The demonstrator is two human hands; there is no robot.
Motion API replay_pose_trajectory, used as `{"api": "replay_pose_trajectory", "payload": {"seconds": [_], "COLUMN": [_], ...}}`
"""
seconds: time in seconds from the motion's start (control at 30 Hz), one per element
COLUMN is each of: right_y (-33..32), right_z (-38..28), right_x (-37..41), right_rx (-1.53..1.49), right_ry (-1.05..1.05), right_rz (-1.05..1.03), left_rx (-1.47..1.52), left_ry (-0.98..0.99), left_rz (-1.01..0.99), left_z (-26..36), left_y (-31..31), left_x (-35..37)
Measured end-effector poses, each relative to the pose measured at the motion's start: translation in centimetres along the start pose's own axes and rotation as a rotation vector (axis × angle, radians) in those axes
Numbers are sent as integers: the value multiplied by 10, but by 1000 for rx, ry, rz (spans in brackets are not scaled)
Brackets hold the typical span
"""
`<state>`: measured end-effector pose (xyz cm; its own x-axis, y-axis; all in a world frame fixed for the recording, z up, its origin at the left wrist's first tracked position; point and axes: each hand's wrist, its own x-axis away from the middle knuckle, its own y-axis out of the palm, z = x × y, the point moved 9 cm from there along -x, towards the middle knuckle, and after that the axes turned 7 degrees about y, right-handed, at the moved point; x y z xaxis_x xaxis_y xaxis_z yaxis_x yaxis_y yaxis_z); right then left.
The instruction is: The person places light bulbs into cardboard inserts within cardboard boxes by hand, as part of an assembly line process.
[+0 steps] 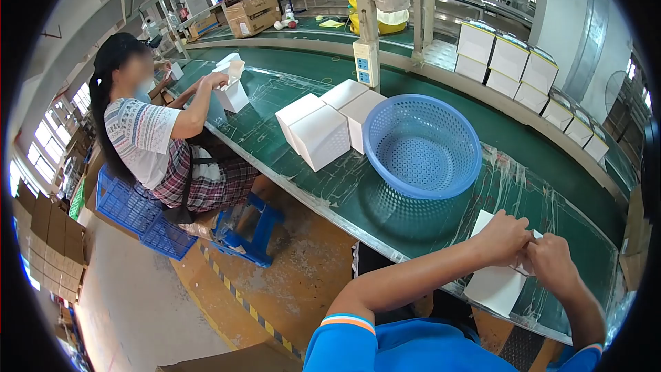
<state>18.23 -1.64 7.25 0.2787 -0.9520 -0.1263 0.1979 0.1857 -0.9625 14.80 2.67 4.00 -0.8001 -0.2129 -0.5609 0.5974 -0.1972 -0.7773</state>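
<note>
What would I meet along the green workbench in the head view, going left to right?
White box at the co-worker's hands → group of white boxes → blue basket → left hand → right hand

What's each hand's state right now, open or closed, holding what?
Left hand: closed on the white carton; exact fingertip grip hidden.
Right hand: closed on the same carton, close beside the left.
</note>
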Motion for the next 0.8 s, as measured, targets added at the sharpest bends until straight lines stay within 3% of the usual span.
{"api": "replay_pose_trajectory", "payload": {"seconds": [0.07, 0.2, 0.27, 0.3, 0.5, 0.6, 0.63, 0.8], "right_y": [21, 25, 6, 8, 19, 15, 26, 31], "right_z": [13, 16, 7, 10, 16, 15, 18, 29], "right_x": [-3, -8, -11, -12, -17, -21, -19, -24], "right_rx": [-55, -5, -169, -172, -193, -257, -120, -75], "right_ry": [60, 85, 32, 39, 45, 22, 22, 44], "right_rz": [-310, -340, -160, -167, -259, -149, -200, -227], "left_rx": [-9, 0, 5, 9, 29, 46, 50, 38], "left_ry": [9, 0, -6, -11, -7, -33, -50, -70], "left_rz": [-1, 41, 81, 119, 58, 55, 17, -67], "left_z": [-2, -3, -1, 0, -7, -5, -4, -3], "left_y": [2, -3, -8, -11, -7, -16, -17, -16], "left_x": [0, 3, 5, 7, 8, 14, 13, 4]}}
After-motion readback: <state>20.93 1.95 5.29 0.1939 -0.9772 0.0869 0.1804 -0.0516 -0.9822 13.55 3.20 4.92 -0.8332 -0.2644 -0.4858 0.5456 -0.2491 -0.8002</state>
